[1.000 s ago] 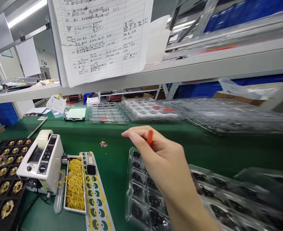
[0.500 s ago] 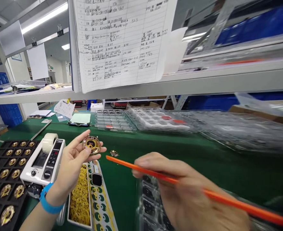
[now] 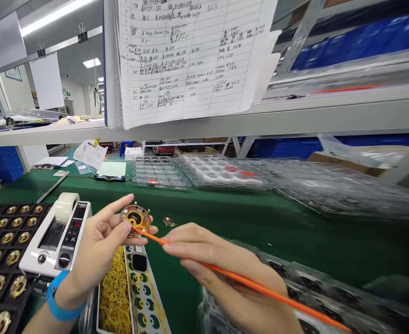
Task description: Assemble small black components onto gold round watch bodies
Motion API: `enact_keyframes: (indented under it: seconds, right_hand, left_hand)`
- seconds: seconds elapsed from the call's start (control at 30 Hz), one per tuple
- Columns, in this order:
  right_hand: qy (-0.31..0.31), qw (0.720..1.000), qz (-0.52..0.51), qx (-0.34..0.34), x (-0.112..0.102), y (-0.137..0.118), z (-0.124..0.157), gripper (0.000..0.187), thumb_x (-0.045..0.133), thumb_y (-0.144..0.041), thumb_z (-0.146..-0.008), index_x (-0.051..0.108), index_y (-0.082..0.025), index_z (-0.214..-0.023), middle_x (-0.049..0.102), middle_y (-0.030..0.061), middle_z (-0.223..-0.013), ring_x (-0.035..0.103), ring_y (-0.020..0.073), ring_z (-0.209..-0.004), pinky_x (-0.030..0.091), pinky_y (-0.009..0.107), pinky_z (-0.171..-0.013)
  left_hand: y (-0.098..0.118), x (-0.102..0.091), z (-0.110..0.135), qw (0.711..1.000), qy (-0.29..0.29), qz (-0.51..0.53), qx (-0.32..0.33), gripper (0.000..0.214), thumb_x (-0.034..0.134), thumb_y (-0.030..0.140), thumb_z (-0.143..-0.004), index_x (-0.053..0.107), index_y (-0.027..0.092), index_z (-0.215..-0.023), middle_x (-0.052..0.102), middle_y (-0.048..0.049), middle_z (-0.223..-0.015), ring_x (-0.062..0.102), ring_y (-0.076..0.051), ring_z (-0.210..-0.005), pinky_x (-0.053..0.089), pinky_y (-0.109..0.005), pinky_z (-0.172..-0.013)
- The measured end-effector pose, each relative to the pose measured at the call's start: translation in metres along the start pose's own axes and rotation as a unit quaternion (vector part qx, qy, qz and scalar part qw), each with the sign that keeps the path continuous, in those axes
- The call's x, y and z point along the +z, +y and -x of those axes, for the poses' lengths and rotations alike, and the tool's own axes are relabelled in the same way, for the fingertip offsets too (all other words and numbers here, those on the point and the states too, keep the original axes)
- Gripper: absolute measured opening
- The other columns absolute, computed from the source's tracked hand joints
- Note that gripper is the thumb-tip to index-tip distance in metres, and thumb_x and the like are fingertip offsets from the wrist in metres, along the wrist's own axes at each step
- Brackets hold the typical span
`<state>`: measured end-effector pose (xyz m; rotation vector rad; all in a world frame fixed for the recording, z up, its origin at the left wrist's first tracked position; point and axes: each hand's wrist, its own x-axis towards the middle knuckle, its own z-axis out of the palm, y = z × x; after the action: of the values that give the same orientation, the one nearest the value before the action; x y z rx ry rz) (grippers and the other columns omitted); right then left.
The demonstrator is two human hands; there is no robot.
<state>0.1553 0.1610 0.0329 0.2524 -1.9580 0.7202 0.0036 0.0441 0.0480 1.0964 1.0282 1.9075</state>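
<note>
My left hand (image 3: 98, 243) pinches a small round gold part (image 3: 135, 218) and holds it up above the green bench. My right hand (image 3: 221, 273) grips a thin orange stick (image 3: 246, 283) like a pen, and its tip touches the face of the gold part. A blue band circles my left wrist. Below my hands lie a white tray of yellow rings (image 3: 114, 297) and a strip of round yellow-green stickers (image 3: 145, 301).
A white tape dispenser (image 3: 56, 234) stands at the left, beside a black tray of gold parts (image 3: 3, 250). Clear plastic trays (image 3: 225, 169) line the back of the bench and more lie at the lower right. A handwritten sheet (image 3: 190, 55) hangs from the shelf overhead.
My left hand came up from the black tray with a gold part. My right hand swung the orange stick leftward until its tip met the part.
</note>
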Motion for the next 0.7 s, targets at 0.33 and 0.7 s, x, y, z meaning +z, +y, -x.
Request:
enact_keyframes:
  seconds: [0.33, 0.7]
  right_hand:
    - [-0.043, 0.987, 0.136, -0.074, -0.005, -0.006, 0.001, 0.034, 0.057, -0.001, -0.087, 0.068, -0.024, -0.109, 0.075, 0.0049, -0.087, 0.070, 0.0194, -0.081, 0.059, 0.030, -0.069]
    - [0.171, 0.977, 0.127, 0.016, 0.031, -0.001, 0.009, 0.035, 0.059, -0.001, -0.086, 0.069, -0.027, -0.107, 0.074, 0.0033, -0.087, 0.069, 0.0178, -0.075, 0.059, 0.031, -0.065]
  left_hand:
    - [0.000, 0.000, -0.006, 0.999, 0.030, -0.018, -0.037, 0.035, 0.072, 0.025, -0.082, 0.068, 0.016, -0.116, 0.078, -0.0045, -0.083, 0.077, -0.020, -0.080, 0.062, -0.022, -0.067]
    - [-0.021, 0.018, 0.002, 0.997, 0.067, -0.043, -0.024, 0.044, 0.074, 0.033, -0.080, 0.067, 0.015, -0.120, 0.071, -0.0030, -0.082, 0.073, -0.021, -0.083, 0.065, -0.033, -0.071]
